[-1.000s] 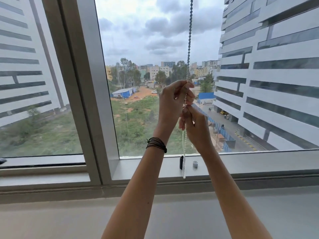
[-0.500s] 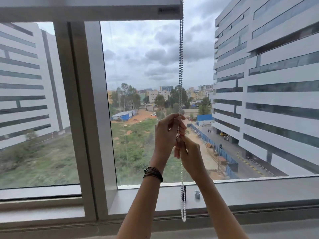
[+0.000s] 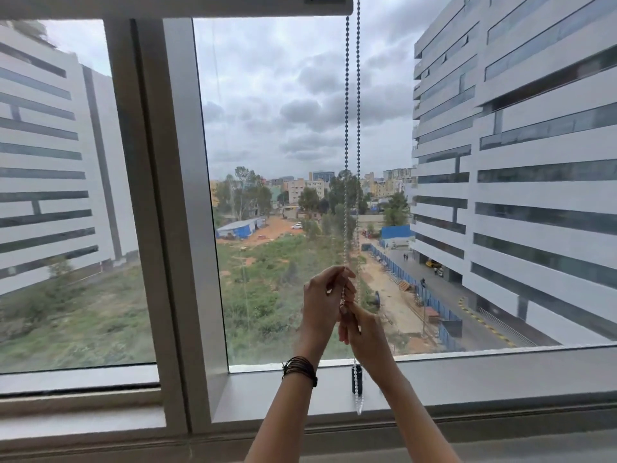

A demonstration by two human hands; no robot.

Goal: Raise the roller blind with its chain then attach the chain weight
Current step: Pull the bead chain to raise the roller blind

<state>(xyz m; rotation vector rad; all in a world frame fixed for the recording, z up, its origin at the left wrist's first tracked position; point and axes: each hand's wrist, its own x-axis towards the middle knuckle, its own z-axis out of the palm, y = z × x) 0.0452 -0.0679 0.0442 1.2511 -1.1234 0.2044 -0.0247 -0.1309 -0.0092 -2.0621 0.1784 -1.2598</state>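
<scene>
Both hands pinch the bead chain (image 3: pixel 347 128) before the window: left hand (image 3: pixel 325 300) above, right hand (image 3: pixel 362 332) just below. The blind's bottom bar (image 3: pixel 173 6) sits high, and a dark weight (image 3: pixel 356 379) stands on the sill (image 3: pixel 484 379).

No text, label, brand, number or sign can be read anywhere in the view. The buildings outside the window carry no legible lettering, and the small dark chain weight (image 3: pixel 356 380) on the window sill (image 3: pixel 484 379) shows no marking that can be made out. The bottom bar of the roller blind (image 3: pixel 167 6) at the top edge is likewise plain.
</scene>
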